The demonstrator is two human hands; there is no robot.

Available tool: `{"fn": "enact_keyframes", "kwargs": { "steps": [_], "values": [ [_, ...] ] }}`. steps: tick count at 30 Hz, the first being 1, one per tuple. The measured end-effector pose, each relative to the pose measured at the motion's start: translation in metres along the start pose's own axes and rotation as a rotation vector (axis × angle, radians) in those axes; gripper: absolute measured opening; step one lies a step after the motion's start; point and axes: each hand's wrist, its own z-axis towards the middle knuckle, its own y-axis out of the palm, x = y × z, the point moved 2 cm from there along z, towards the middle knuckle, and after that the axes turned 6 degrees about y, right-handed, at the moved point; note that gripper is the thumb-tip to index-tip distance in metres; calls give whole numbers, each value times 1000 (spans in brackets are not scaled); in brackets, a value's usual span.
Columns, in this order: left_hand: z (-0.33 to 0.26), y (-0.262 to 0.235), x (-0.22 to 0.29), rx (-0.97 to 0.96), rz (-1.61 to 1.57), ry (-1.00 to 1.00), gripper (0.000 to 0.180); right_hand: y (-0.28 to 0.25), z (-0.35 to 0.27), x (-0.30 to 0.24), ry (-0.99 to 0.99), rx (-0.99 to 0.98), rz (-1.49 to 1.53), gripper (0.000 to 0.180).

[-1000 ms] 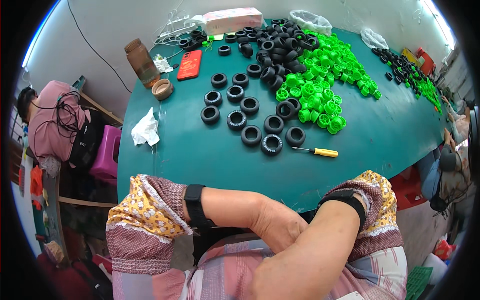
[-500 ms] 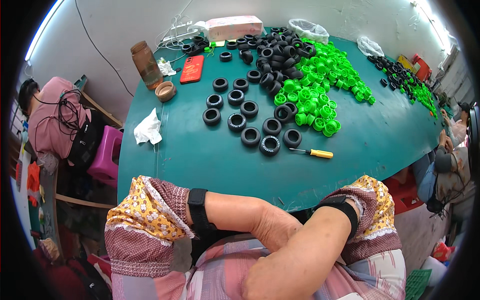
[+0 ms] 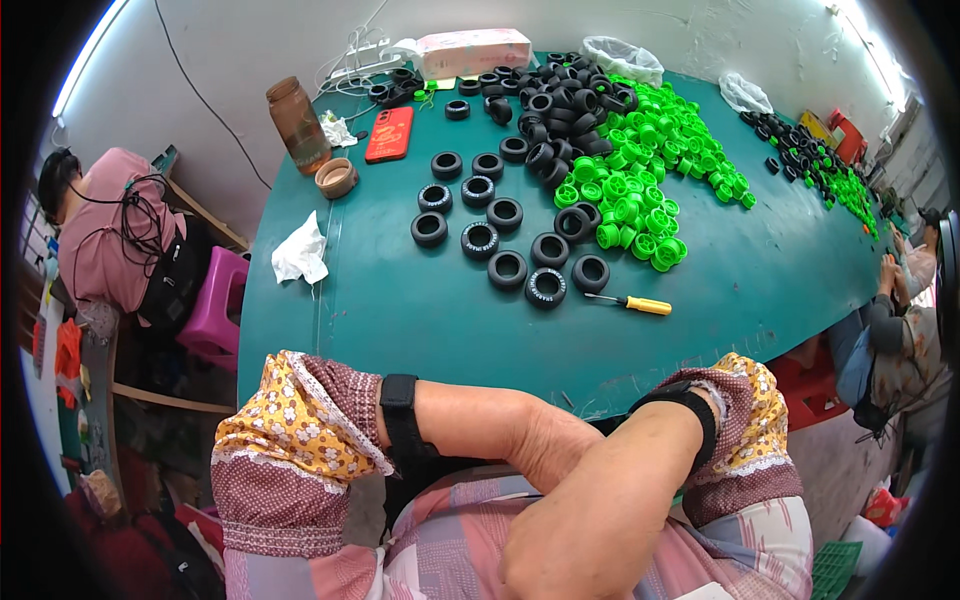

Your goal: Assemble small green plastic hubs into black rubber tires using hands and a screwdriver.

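Note:
My forearms cross in front of my body at the table's near edge, a black strap on each. My left hand (image 3: 560, 450) passes beneath the right forearm, so its fingers are hidden. Over it lies my right hand (image 3: 555, 550), seen from the back against my checked clothing; its fingers do not show. Beyond them on the table are loose black toy tires (image 3: 508, 270) and a heaped pile of black tires (image 3: 570, 100). Beside that heap spreads a pile of green wheel hubs (image 3: 640, 160). A screwdriver with a yellow handle (image 3: 648, 305) lies near the closest tires.
The green table (image 3: 400, 330) also bears a red phone (image 3: 389, 134), a brown bottle (image 3: 298, 125), its lid (image 3: 336, 178), a crumpled tissue (image 3: 300, 250) and a pink box (image 3: 475, 53). One person (image 3: 115, 230) is at the left; another (image 3: 900, 330) sits at the right.
The view has shifted slightly, so the table items sit a little further right. My crossed arms stay nearly as they were, with the right hand moved slightly.

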Motion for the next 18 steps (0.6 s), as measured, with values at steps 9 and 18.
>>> {"fn": "enact_keyframes", "kwargs": {
  "steps": [9,18],
  "values": [
    [8,14,19,123,-106,47,23,-8,-2,-6,133,-148,-47,16],
    [49,59,69,436,-339,54,23,14,-26,10,146,296,-71,13]
  ]
}}
